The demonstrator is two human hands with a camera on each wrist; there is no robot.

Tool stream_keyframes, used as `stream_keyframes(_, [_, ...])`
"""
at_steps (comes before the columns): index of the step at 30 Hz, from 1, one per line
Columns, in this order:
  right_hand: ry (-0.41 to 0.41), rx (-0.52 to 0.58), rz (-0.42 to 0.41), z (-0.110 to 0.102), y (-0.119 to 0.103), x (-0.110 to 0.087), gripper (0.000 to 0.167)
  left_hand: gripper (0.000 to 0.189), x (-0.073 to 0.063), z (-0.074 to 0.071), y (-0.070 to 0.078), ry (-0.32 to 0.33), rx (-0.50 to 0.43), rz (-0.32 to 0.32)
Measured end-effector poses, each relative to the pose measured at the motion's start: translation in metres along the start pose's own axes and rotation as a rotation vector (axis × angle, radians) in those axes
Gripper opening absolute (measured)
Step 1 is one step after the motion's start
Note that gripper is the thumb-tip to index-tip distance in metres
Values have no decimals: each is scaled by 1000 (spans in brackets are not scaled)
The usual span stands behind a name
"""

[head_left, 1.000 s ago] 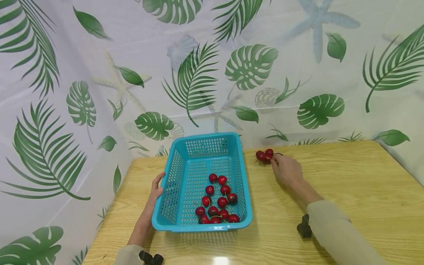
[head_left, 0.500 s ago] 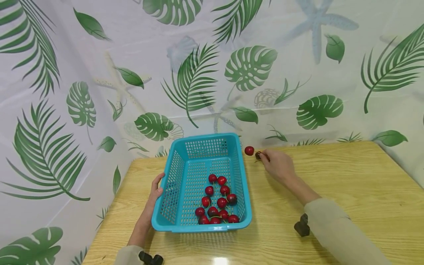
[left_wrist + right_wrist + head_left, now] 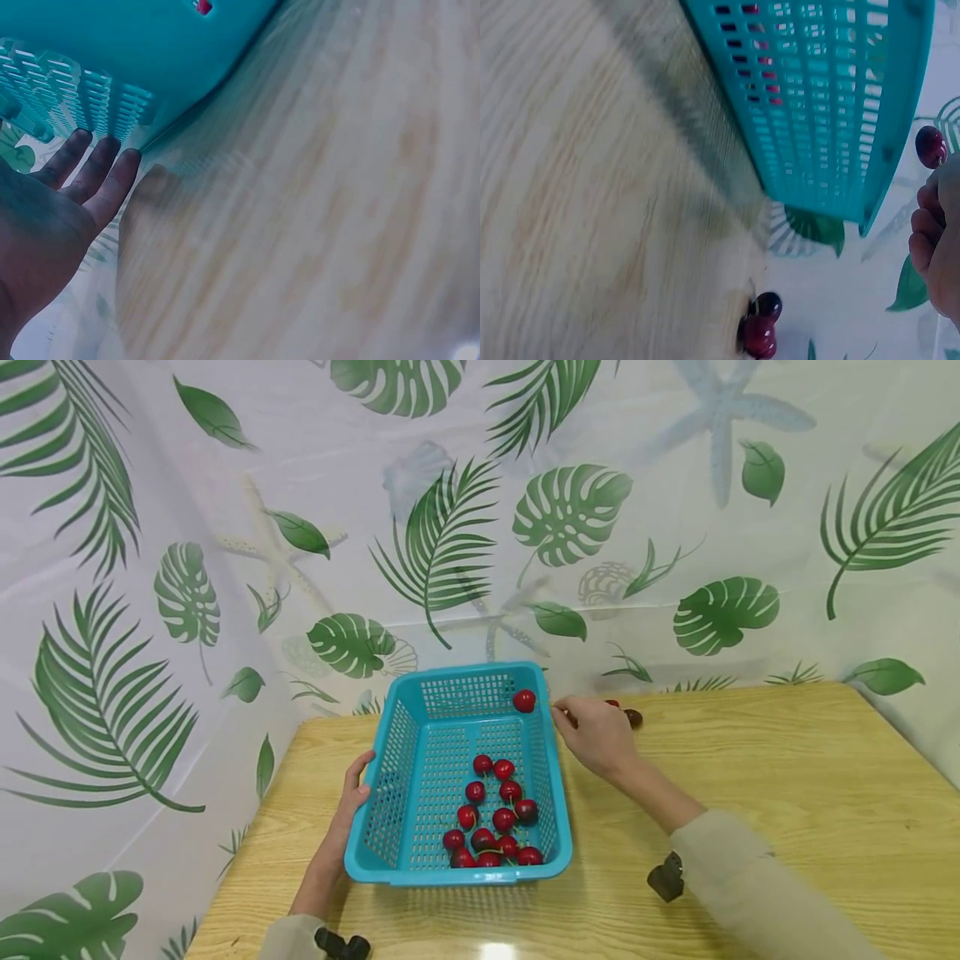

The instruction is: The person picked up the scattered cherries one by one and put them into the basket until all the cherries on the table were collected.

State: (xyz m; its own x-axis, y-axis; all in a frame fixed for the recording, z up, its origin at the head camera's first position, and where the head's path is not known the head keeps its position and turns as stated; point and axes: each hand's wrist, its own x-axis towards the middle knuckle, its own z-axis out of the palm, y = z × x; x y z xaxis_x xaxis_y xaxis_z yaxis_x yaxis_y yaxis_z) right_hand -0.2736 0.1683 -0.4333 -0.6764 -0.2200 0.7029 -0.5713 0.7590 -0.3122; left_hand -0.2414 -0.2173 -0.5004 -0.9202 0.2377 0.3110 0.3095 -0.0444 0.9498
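Note:
Red cherries (image 3: 504,818) lie in a blue plastic basket (image 3: 459,878), mostly in its near right part. My left hand (image 3: 352,789) is at the basket's left side; in the left wrist view its fingers (image 3: 112,184) reach out nearly straight to the perforated wall. By its stem, my right hand (image 3: 600,735) pinches one cherry (image 3: 524,701). That cherry overlaps the basket's far right corner in the head view. In the right wrist view, the same cherry (image 3: 931,147) hangs out past the fingertips, beside the basket's rim.
A few dark cherries (image 3: 760,330) lie together on the wooden table (image 3: 787,810), partly hidden behind my right hand in the head view. A leaf-printed backdrop (image 3: 645,527) stands right behind the table's far edge and along its left side.
My right hand has lifted one cherry away from the small group on the table and carried it left to the basket's far right corner. My left hand and the basket have stayed put.

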Motion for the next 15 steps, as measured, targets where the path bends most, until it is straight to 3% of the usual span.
stream_keyframes(5, [-50,12,-39,2,-21,4,6,44,1,0,0,14,24,-4])
stream_keyframes(10, [-99,41,-83,7,-44,6,4,46,0,1,0,23,17,-49])
stream_keyframes(15, [-190,36,-141,14,-66,5,5,53,-1,2,0,26,8,-69])
